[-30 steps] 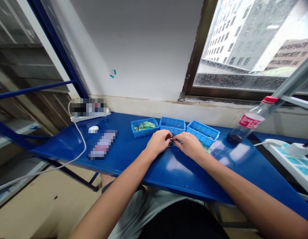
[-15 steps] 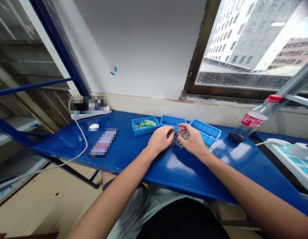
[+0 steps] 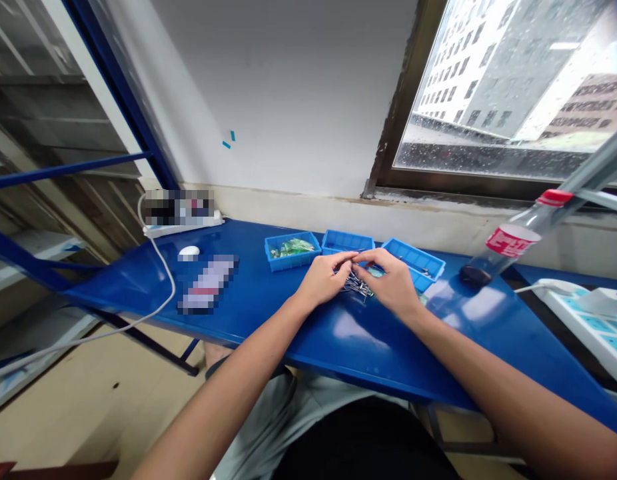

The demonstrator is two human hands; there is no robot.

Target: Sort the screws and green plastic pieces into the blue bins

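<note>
My left hand (image 3: 327,277) and my right hand (image 3: 387,277) meet fingertip to fingertip over a small heap of thin metal pieces, like screws or pins (image 3: 357,285), on the blue table (image 3: 268,313). Both are closed in a pinch; whatever sits between the fingertips is too small to make out. Just behind the hands stands a blue bin (image 3: 347,240), its front partly hidden. To its left, another blue bin (image 3: 292,252) holds small green packets (image 3: 294,247). At the right, a third blue bin (image 3: 417,261) contains a few small dark pieces.
A cola bottle (image 3: 513,241) with a little dark liquid leans at the right, near a white power strip (image 3: 588,313). On the left lie a blurred phone-like object (image 3: 208,285), a white mouse-like item (image 3: 189,252) and a white cable (image 3: 173,283).
My hands have come together: the right hand's fingers have closed in and now touch the left fingertips. The bins and heap have stayed in place; the view has shifted slightly.
</note>
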